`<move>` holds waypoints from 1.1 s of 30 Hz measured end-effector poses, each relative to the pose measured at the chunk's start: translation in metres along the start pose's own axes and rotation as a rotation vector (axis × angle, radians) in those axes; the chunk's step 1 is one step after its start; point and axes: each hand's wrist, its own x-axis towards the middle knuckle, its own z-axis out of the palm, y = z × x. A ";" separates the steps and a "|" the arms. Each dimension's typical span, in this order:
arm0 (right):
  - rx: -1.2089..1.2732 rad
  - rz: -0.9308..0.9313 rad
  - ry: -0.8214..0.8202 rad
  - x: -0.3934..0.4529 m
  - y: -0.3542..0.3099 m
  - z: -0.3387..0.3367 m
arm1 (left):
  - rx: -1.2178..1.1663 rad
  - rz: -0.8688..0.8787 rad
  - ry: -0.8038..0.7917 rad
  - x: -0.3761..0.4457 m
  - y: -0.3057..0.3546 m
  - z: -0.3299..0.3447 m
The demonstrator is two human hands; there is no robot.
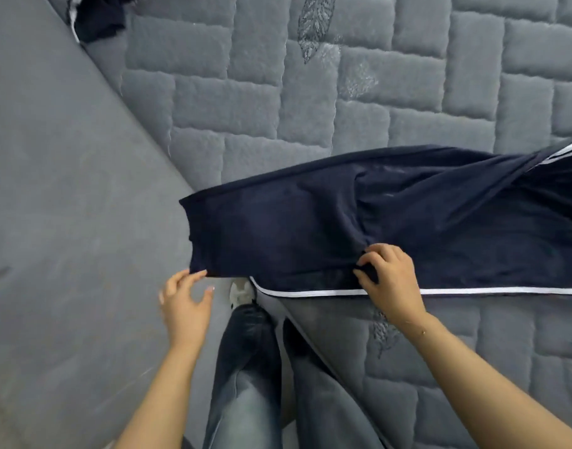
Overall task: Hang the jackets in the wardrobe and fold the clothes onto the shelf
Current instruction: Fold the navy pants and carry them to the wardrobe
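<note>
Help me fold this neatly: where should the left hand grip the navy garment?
Probably the loose lower-left corner of the navy garment, approached from the mattress edge. The left hand hovers open beside it, while the right hand pinches the near edge.

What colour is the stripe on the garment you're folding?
White, on the navy garment, along its near edge; clearest in the head view.

Two dark garments (375, 218) (98, 17), one quilted mattress (310, 102), two hands (185, 306) (390, 280).

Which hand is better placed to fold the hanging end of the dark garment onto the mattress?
Probably the left hand: its fingertips touch the garment corner overhanging the mattress edge. The right hand pinches fabric mid-length.
</note>
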 end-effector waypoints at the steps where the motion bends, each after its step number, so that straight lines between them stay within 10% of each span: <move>1: 0.036 0.055 -0.026 -0.008 0.001 0.010 | -0.201 -0.239 -0.067 -0.008 -0.004 0.016; 4: 0.367 0.384 0.113 -0.017 -0.005 0.029 | -1.006 -0.981 -0.261 -0.012 0.004 0.051; 6: 0.724 0.786 0.240 -0.008 -0.013 0.034 | -1.317 -1.138 -0.412 -0.003 0.010 0.067; 13: 1.368 1.250 0.295 0.040 -0.011 0.027 | -1.518 -1.021 -0.289 0.034 0.041 0.081; 20: 1.169 1.004 0.300 -0.003 -0.020 0.015 | -1.660 -0.800 -0.115 -0.005 0.024 0.044; 33: 1.234 1.137 0.514 0.048 -0.020 0.017 | -1.713 -0.937 -0.206 0.012 0.013 0.040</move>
